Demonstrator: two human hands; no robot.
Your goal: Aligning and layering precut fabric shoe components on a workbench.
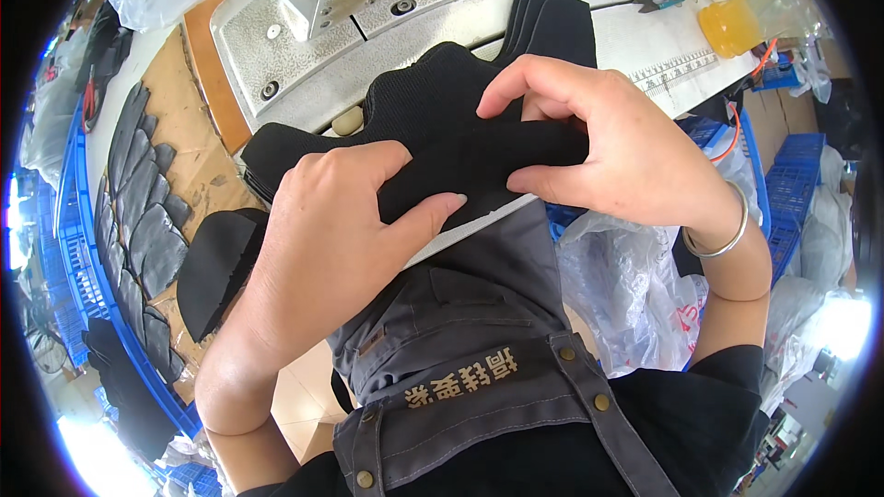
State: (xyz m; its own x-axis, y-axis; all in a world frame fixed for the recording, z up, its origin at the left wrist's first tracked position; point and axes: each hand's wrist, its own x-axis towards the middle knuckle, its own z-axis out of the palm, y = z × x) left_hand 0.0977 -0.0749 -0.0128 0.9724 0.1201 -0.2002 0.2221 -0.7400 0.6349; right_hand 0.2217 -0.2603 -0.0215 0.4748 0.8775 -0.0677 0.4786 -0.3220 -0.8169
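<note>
Both hands pinch one black knit fabric piece (pixel 479 161) at the front edge of the worktop (pixel 645 41), just above my grey apron (pixel 479 313). Left hand (pixel 336 221) grips its left end, thumb along the lower edge, prob. to keep it flat. Right hand (pixel 599 143), w/ a silver bangle (pixel 718 235) on the wrist, clasps the right end, fingertips curled over the top, seemingly folding or aligning it. Behind it lie more black pieces (pixel 552 23), stacked against the sewing machine base (pixel 304 46), within easy reach. Left of me, a blue crate (pixel 78 221) holds overlapping dark grey cut pieces (pixel 143 212) on cardboard. Far right on the worktop: an orange-yellow plastic bottle (pixel 746 18) on its side, contents unclear. Clear plastic bags (pixel 626 294) at right; can't tell what's inside.
</note>
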